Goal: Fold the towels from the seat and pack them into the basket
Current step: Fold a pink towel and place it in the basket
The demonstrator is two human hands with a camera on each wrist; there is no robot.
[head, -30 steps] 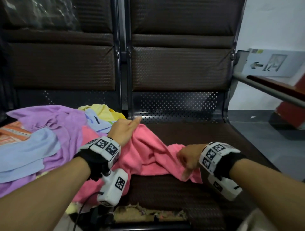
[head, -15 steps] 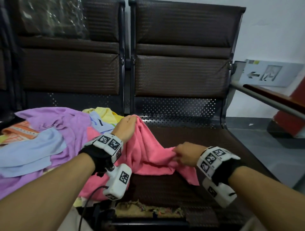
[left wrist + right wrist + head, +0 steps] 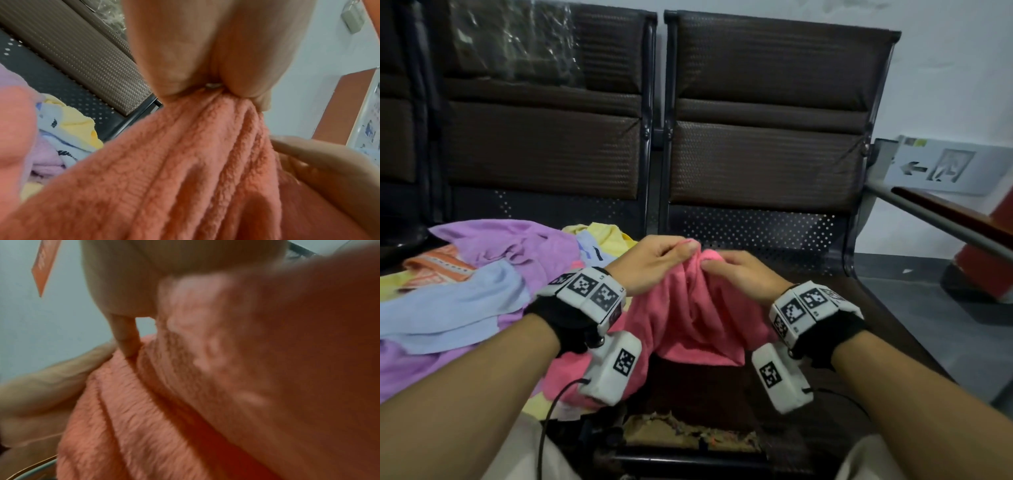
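Observation:
A pink towel [image 3: 688, 308] hangs bunched over the right brown seat [image 3: 859, 329]. My left hand [image 3: 654, 260] pinches its top edge between thumb and fingers, plain in the left wrist view, where the pink towel [image 3: 185, 162] gathers into the left hand [image 3: 213, 91]. My right hand [image 3: 739, 270] grips the same edge right beside it; in the right wrist view the pink towel [image 3: 164, 402] fills the frame under the right hand [image 3: 133, 305]. A heap of towels [image 3: 482, 274], purple, light blue, yellow and orange-striped, covers the left seat. No basket is in view.
Two brown seat backs [image 3: 767, 120] rise behind the seats. A metal armrest rail [image 3: 945, 219] runs off to the right, with a grey exit sign [image 3: 941, 168] on the white wall. The seat's front edge [image 3: 688, 435] is torn, its padding showing.
My right hand has moved up and left along the pink towel to meet my left hand at the top edge. The towel is now lifted and bunched between both hands.

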